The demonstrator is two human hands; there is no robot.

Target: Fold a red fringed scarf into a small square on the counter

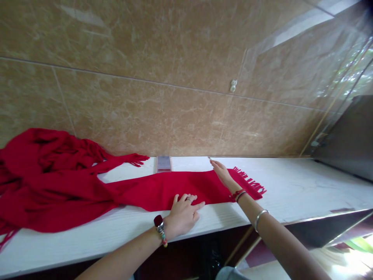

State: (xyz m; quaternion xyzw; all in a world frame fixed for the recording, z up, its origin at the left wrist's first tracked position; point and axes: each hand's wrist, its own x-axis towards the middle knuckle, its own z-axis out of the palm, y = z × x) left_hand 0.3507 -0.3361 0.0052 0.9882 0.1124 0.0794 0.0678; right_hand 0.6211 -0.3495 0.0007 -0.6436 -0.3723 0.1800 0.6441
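Note:
A red fringed scarf (163, 190) lies stretched along a white counter (291, 186), its right end flat and its left part heaped in a pile (43, 171). My left hand (183, 212) rests flat on the scarf's near edge, fingers spread, with a ring and a beaded wristband. My right hand (223, 175) lies flat on the scarf close to its fringed right end (250, 182), fingers stretched toward the wall. Neither hand grips the cloth.
A small blurred card or box (163, 163) stands on the counter against the brown marble wall (175, 77). A dark appliance (346, 144) sits at the right end. The counter's front edge runs just under my forearms.

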